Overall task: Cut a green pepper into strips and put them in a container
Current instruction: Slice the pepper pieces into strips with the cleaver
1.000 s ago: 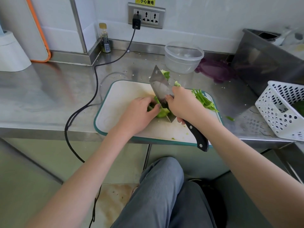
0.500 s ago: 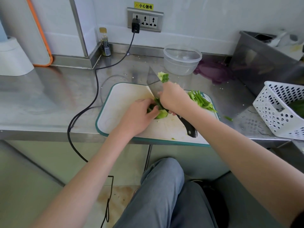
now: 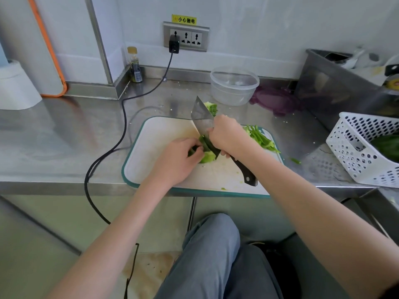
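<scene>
A white cutting board point(image 3: 164, 134) with a teal rim lies at the counter's front edge. My left hand point(image 3: 179, 158) holds down a green pepper piece point(image 3: 207, 156) in the middle of the board with curled fingers. My right hand point(image 3: 226, 134) grips a cleaver point(image 3: 201, 118) by its black handle, the blade's edge down on the pepper beside my left fingers. Cut green strips point(image 3: 262, 139) lie in a pile on the board's right side. Another pepper chunk point(image 3: 211, 107) sits behind the blade. An empty clear plastic container point(image 3: 234, 85) stands behind the board.
A black cable point(image 3: 121, 134) runs from the wall socket across the counter and over its front edge. A purple lid point(image 3: 276, 101) lies right of the container. A white perforated basket point(image 3: 364, 149) with greens sits at the right. A small bottle point(image 3: 135, 65) stands by the wall.
The cleaver has shifted slightly along the pepper between cuts. My left hand stays on the pepper piece. The view has shifted a little.
</scene>
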The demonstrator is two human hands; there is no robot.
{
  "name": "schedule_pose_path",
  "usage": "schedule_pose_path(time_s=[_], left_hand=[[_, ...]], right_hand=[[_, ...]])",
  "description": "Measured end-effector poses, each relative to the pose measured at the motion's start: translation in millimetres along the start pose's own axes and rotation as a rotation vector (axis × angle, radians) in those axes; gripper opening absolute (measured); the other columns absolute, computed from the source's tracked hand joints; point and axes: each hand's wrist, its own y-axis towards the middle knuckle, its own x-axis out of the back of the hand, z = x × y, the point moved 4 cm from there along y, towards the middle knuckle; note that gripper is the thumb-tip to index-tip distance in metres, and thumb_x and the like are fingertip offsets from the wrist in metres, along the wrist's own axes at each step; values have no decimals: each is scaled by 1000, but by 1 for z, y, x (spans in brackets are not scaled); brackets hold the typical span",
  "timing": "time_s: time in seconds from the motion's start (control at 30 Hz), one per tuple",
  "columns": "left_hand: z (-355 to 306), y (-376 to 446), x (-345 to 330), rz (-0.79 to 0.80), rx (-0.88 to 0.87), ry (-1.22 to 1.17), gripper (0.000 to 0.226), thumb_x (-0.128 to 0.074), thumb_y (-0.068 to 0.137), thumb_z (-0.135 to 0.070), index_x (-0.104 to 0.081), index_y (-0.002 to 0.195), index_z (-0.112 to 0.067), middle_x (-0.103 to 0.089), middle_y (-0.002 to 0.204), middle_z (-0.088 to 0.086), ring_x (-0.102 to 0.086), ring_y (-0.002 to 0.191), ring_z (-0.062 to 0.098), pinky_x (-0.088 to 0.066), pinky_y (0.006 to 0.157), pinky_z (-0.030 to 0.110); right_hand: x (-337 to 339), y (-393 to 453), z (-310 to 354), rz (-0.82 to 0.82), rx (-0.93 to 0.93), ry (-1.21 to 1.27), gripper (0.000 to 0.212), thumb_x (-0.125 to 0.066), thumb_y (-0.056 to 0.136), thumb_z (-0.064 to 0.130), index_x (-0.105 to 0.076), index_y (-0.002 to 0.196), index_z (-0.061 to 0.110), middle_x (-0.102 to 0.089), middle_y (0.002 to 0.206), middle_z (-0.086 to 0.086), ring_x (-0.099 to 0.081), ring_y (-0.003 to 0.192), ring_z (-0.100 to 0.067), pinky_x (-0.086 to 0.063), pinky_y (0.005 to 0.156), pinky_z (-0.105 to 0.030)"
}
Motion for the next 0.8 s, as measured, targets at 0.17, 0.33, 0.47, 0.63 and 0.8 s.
schedule_pose_path(time_s=[0.17, 0.33, 0.47, 0.63, 0.8], left_hand=[[-5, -1, 6, -37, 34, -17, 20, -53, 88, -23, -69, 98, -16, -67, 90, 0, -57, 76, 15, -47, 70, 33], [-3, -1, 5, -23, 37, -26, 26, -52, 87, -36, -70, 92, -18, -67, 93, -1, -56, 82, 15, -47, 77, 35], [-3, -3, 2, 15, -59, 90, 44, -61, 72, -57, -70, 96, -21, -58, 121, -1, -47, 117, 18, -38, 100, 30], [-7, -2, 5, -80, -207, 132, 18, -78, 73, -20, -74, 88, -11, -66, 112, 5, -54, 110, 27, -39, 96, 30], [-5, 0, -1, 3, -229, 185, 23, -71, 80, -19, -71, 101, -12, -61, 118, 9, -46, 117, 29, -34, 103, 36]], right_hand=[[6, -14, -9, -21, 22, -90, 27, -43, 99, 29, -48, 117, 9, -48, 73, -4, -64, 86, -31, -52, 70, -39], [5, -1, 8, -48, 24, -92, 10, -42, 97, 21, -47, 96, 12, -61, 102, -13, -65, 91, -32, -47, 68, -33], [7, -2, -1, -10, -4, -86, 14, -42, 98, 23, -49, 99, 10, -57, 83, -10, -63, 73, -29, -52, 65, -39], [19, -20, -28, -20, -44, -157, 20, -40, 99, 29, -45, 97, 10, -53, 60, -7, -52, 36, -18, -42, 41, -24], [33, -22, -43, -64, -68, -35, 25, -40, 97, 26, -51, 101, 4, -56, 49, -9, -51, 28, -17, -39, 35, -19]])
